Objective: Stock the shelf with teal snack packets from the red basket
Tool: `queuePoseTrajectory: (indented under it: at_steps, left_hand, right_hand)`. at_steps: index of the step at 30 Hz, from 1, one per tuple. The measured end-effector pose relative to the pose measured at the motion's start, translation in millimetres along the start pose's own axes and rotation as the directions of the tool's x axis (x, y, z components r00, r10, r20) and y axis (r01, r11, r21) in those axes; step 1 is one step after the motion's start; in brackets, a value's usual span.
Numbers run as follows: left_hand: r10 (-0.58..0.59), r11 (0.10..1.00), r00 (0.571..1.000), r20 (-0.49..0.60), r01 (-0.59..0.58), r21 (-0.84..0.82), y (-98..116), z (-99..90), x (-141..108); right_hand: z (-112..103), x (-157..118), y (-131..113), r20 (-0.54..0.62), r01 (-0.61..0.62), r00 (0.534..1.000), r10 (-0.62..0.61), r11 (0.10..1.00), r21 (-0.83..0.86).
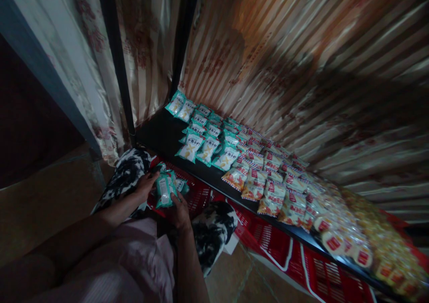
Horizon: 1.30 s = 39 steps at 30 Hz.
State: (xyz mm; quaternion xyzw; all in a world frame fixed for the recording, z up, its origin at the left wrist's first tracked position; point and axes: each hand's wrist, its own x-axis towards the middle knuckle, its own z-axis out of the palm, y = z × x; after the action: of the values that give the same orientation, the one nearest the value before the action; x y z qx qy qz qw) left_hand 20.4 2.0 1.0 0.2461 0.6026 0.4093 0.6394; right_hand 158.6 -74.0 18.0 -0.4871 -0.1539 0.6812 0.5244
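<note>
Above a red basket point(201, 195), between my knees, are green and white snack bags point(165, 191), one of them back side up. My left hand point(147, 185) is closed on their upper left side. At the lower right corner my right hand point(181, 210) pinches the same bag. Under the front bag at least one more green bag shows in part; how many there are is hidden. On the black shelf point(154, 133) in front of me, similar green snack bags point(190, 145) lie in overlapping rows.
Right of the green bags are orange and white snack bags point(272, 198), then clear packs with round red and white labels point(333, 240) and yellow packs point(385, 249). More red baskets with white handles point(288, 256) stand below the shelf edge. Pleated curtains point(268, 61) and a dark post point(117, 57) border the shelf.
</note>
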Motion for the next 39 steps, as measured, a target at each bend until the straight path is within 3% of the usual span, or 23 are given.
queuePoseTrajectory:
  at_steps: [6,11,20,28,30,33,37,39]
  left_hand:
    - [0.001,0.996,1.0,0.006,0.0,-0.09,2.2,-2.2,-2.3]
    - [-0.028,0.994,0.998,0.06,0.034,-0.101,2.9,-3.9,-3.7]
    - [-0.021,0.998,0.999,0.033,0.024,-0.066,-0.2,-4.7,-2.4]
    - [-0.021,1.0,0.999,0.05,0.021,0.003,-2.3,-4.5,-2.4]
    - [-0.024,1.0,0.996,0.084,0.023,0.008,-0.2,-5.8,-6.2]
    - [-0.039,0.999,0.985,0.171,0.039,0.001,2.4,-9.1,-12.7]
    - [-0.063,0.996,0.955,0.29,0.079,-0.045,0.8,-12.1,-15.1]
    - [-0.07,0.994,0.942,0.329,0.094,-0.059,-1.0,-12.1,-13.9]
  right_hand:
    - [-3.2,6.4,4.8,-0.073,0.049,0.996,-0.046,0.998,0.029]
    - [-11.4,10.9,8.1,-0.148,0.065,0.986,-0.07,0.997,-0.043]
    - [-9.2,6.1,4.5,-0.125,0.107,0.985,-0.123,0.986,-0.127]
    - [-13.9,7.7,7.1,-0.11,0.165,0.972,-0.209,0.933,-0.319]
    - [-18.1,11.0,11.5,-0.084,0.239,0.946,-0.312,0.851,-0.467]
    - [-23.7,14.7,18.3,0.019,0.351,0.883,-0.469,0.633,-0.69]
    - [-25.0,13.4,23.3,0.116,0.389,0.844,-0.523,0.45,-0.804]
    - [-23.9,11.6,24.2,0.187,0.402,0.821,-0.539,0.314,-0.86]
